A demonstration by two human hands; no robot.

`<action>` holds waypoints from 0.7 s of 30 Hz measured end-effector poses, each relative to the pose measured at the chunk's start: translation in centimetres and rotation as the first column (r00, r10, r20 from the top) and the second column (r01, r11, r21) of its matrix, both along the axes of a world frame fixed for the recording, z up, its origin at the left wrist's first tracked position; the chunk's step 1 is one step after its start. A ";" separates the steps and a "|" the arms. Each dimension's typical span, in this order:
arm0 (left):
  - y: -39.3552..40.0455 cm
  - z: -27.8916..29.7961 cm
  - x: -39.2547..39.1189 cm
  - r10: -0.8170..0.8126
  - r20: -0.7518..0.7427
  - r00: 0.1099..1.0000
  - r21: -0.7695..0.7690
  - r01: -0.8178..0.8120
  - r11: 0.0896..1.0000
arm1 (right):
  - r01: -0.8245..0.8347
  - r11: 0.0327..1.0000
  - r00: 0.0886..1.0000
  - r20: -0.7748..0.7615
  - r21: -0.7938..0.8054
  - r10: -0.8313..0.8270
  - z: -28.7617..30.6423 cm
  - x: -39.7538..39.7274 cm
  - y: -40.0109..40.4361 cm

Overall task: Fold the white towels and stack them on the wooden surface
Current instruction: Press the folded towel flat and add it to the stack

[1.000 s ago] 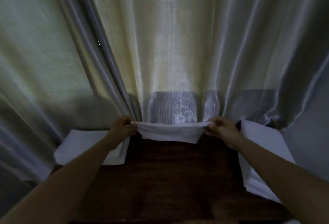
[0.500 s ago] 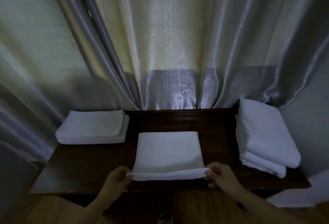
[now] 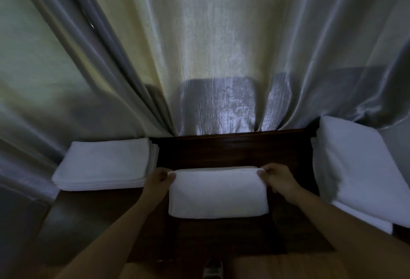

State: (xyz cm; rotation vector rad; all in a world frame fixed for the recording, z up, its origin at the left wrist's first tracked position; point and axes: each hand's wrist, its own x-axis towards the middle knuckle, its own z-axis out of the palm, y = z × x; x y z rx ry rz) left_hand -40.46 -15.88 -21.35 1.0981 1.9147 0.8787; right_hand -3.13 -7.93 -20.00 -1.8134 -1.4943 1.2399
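Towel (image 3: 218,194), white and folded into a thick band, lies at the middle of the dark wooden desk (image 3: 233,150). It looks soft, light and limp, so its far corners are the best hold; the left hand (image 3: 158,177) at 9 o'clock and right hand (image 3: 276,177) at 3 o'clock each pinch one. No readable writing shows.

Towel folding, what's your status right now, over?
Left hand and right hand pinch the middle towel's far corners. Towel folded, flat on wooden surface. Nothing in the way.
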 end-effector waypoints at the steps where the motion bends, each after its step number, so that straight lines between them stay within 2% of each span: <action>1: 1.2 -0.8 0.1 0.004 -0.013 1.000 -0.016 -0.004 1.000 | 0.002 1.000 1.000 0.014 -0.016 -0.002 -0.8 -0.3 1.1; 10: 6.2 -6.8 0.5 0.132 -0.190 0.973 -0.058 -0.145 0.988 | 0.036 0.998 0.986 0.163 -0.057 -0.026 -6.5 -1.9 6.3; 21: 7.0 -8.6 0.4 0.170 -0.151 0.974 -0.092 -0.185 0.978 | 0.087 0.992 0.979 0.192 -0.091 -0.068 -9.8 -2.2 6.4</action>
